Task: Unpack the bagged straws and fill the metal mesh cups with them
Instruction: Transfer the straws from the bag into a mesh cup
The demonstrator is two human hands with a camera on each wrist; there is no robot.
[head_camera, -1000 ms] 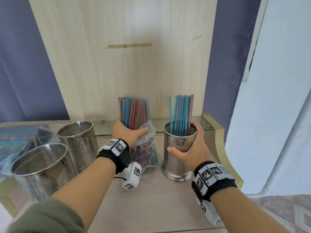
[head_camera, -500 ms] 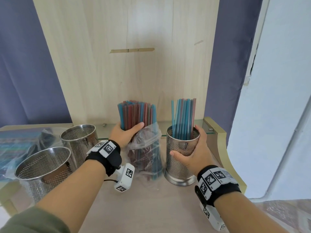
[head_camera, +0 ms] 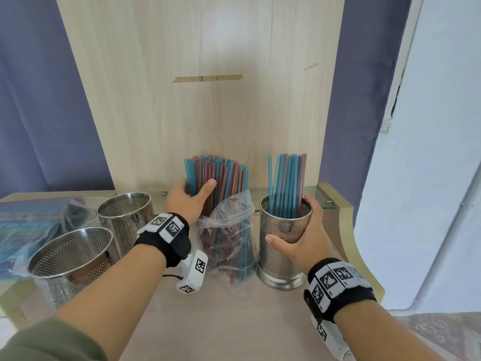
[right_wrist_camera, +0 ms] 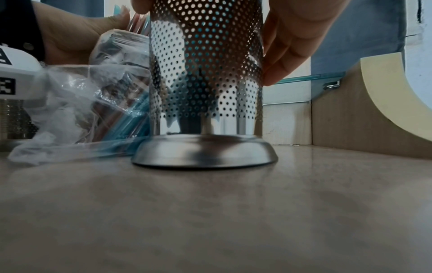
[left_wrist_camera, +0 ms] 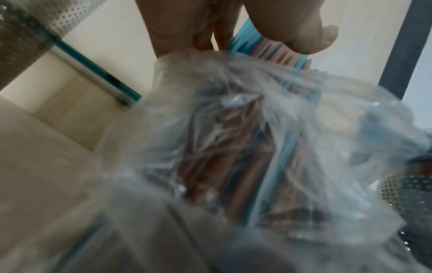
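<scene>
Straws stand half out of the plastic bag mid-worktop, my left hand wrapped round them to lift the bundle free. My right hand grips the part-filled mesh cup, steadying it. Right wrist view alone shows its base flat on the worktop.

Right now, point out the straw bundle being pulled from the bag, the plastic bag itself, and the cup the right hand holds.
straw bundle (head_camera: 221, 178), head view, on the exposed upper shafts.
plastic bag (head_camera: 229, 230), head view, on its crumpled front.
mesh cup (head_camera: 279, 256), head view, on the perforated wall below the right hand (head_camera: 304, 238).
</scene>
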